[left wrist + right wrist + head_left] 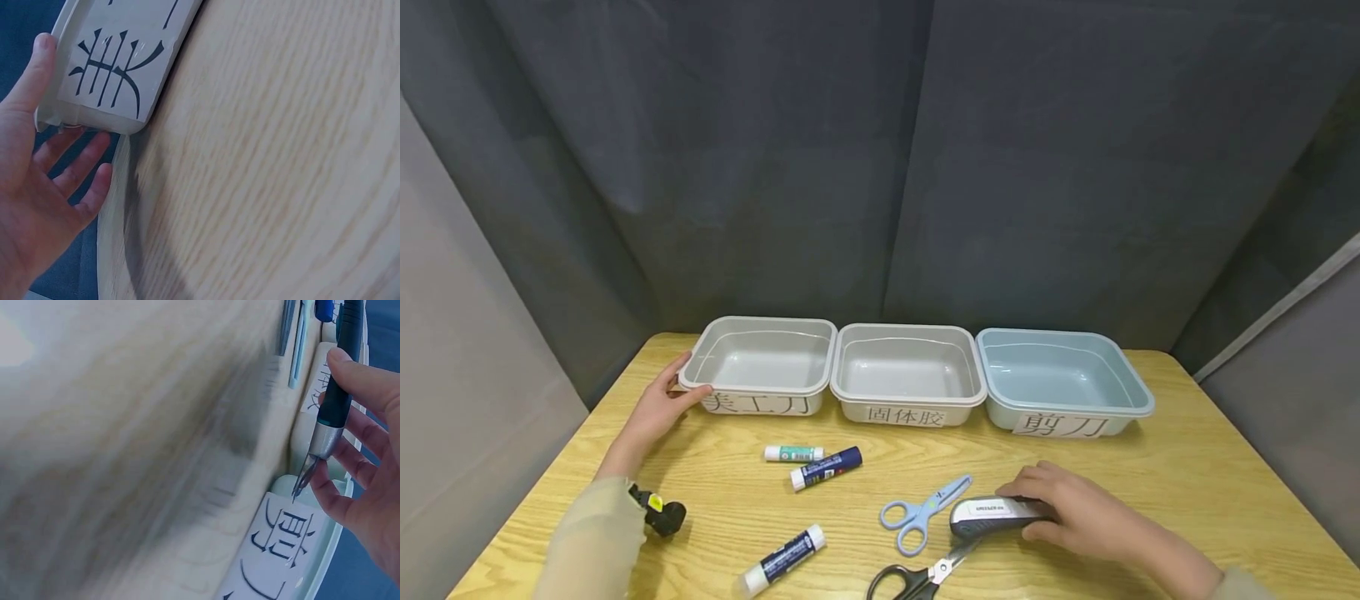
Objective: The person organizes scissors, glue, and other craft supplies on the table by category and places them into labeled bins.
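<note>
Wears a loose sleeve (587, 546) on the left arm, pale cream-beige, softly creased, running down to a slightly uneven hem at the wrist! Carries a compact black device (664, 518) right there by the cuff, chunky and rounded at one end, with a bright yellow patch (656, 502) on top. And over on the right, shows just a sliver of similarly pale cuff (1242, 585)! Goes bare at left hand (661, 407) and right hand (1071, 510) alike.

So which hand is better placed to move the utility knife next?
Probably the right hand: it has the utility knife in its grip. The left hand holds no tool and touches the leftmost bin, so it seems better suited to steadying that.
</note>
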The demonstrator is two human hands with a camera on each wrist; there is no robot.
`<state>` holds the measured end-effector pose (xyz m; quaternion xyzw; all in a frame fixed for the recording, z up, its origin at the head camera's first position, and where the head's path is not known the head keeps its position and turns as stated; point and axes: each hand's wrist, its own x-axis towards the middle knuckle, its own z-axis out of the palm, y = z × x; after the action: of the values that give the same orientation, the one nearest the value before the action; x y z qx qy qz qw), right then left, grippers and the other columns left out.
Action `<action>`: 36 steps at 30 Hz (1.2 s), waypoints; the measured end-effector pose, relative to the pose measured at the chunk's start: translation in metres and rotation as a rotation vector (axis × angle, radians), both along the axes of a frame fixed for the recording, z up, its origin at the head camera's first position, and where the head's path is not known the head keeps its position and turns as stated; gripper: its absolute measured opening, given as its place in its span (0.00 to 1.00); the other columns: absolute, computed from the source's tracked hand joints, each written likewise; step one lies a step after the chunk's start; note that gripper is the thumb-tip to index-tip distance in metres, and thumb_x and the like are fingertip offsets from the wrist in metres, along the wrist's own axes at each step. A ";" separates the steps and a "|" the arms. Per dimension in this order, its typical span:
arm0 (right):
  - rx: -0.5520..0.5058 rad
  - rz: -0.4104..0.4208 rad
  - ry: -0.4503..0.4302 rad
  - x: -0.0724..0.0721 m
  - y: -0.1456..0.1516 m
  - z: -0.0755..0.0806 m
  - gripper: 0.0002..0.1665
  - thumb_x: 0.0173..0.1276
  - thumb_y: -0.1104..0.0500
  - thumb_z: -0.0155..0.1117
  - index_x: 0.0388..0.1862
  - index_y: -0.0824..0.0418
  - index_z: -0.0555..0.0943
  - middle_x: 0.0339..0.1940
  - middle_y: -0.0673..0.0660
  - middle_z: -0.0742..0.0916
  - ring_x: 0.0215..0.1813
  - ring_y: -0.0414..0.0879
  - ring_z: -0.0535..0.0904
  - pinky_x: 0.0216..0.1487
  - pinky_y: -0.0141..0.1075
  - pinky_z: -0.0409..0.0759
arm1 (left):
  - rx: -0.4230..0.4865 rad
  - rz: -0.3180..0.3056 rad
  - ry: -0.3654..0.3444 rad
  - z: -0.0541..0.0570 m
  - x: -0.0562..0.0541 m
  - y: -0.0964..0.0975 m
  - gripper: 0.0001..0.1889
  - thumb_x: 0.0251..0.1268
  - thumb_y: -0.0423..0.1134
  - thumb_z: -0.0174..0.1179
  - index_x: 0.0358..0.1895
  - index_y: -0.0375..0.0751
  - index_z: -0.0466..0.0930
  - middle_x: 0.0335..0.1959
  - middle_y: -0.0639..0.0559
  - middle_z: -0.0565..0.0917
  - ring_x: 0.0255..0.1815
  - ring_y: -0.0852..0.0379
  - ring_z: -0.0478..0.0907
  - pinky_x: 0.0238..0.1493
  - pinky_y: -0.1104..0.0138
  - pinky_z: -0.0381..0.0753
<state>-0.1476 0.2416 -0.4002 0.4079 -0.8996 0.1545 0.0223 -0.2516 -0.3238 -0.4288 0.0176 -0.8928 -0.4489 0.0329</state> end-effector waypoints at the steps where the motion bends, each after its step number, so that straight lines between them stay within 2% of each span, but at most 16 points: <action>1: -0.003 0.006 0.013 -0.002 -0.002 0.001 0.25 0.51 0.52 0.70 0.50 0.46 0.78 0.41 0.35 0.78 0.42 0.31 0.70 0.39 0.31 0.73 | 0.000 0.001 0.000 0.000 0.000 0.000 0.47 0.55 0.60 0.57 0.73 0.51 0.39 0.68 0.33 0.55 0.60 0.38 0.62 0.57 0.47 0.61; 8: -0.016 0.029 0.132 -0.016 -0.012 0.008 0.27 0.48 0.53 0.72 0.49 0.50 0.79 0.41 0.38 0.80 0.43 0.34 0.73 0.41 0.34 0.74 | 0.006 -0.009 0.006 0.003 0.000 0.000 0.47 0.56 0.58 0.57 0.73 0.51 0.39 0.68 0.33 0.56 0.57 0.39 0.65 0.54 0.50 0.63; 14: 0.010 0.005 0.129 -0.026 -0.022 0.016 0.25 0.49 0.51 0.71 0.49 0.51 0.79 0.42 0.41 0.82 0.43 0.36 0.73 0.41 0.35 0.74 | 0.013 -0.006 0.007 0.003 0.001 0.001 0.47 0.56 0.59 0.57 0.73 0.51 0.39 0.68 0.33 0.55 0.57 0.39 0.65 0.54 0.50 0.63; 21: 0.004 0.013 0.129 -0.034 -0.035 0.023 0.24 0.53 0.49 0.68 0.50 0.53 0.79 0.43 0.45 0.82 0.45 0.39 0.74 0.44 0.38 0.74 | 0.024 0.007 0.006 -0.001 0.001 0.001 0.47 0.56 0.59 0.57 0.73 0.52 0.40 0.69 0.35 0.55 0.57 0.40 0.65 0.54 0.51 0.63; 26: -0.018 0.019 0.106 -0.039 -0.045 0.032 0.26 0.51 0.50 0.70 0.51 0.54 0.79 0.42 0.44 0.82 0.43 0.37 0.74 0.41 0.35 0.73 | 0.025 0.000 0.016 -0.001 -0.001 0.001 0.46 0.56 0.59 0.57 0.73 0.53 0.39 0.69 0.35 0.56 0.57 0.40 0.65 0.55 0.51 0.62; 33: -0.003 0.068 0.167 -0.049 -0.061 0.040 0.25 0.52 0.48 0.69 0.50 0.53 0.79 0.42 0.44 0.83 0.42 0.37 0.73 0.40 0.35 0.72 | 0.023 0.000 0.012 0.000 0.000 0.001 0.47 0.56 0.59 0.57 0.73 0.52 0.39 0.68 0.33 0.57 0.58 0.40 0.64 0.55 0.50 0.62; 36: 0.003 0.072 0.164 -0.055 -0.069 0.041 0.26 0.54 0.47 0.68 0.51 0.54 0.79 0.43 0.46 0.83 0.43 0.39 0.74 0.42 0.37 0.72 | 0.023 0.005 0.012 -0.001 -0.001 0.001 0.47 0.55 0.59 0.57 0.73 0.52 0.40 0.68 0.34 0.56 0.59 0.40 0.64 0.56 0.49 0.61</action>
<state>-0.2024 0.1725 -0.3596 0.4515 -0.8796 0.1202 0.0898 -0.2521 -0.3231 -0.4302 0.0175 -0.8874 -0.4590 0.0390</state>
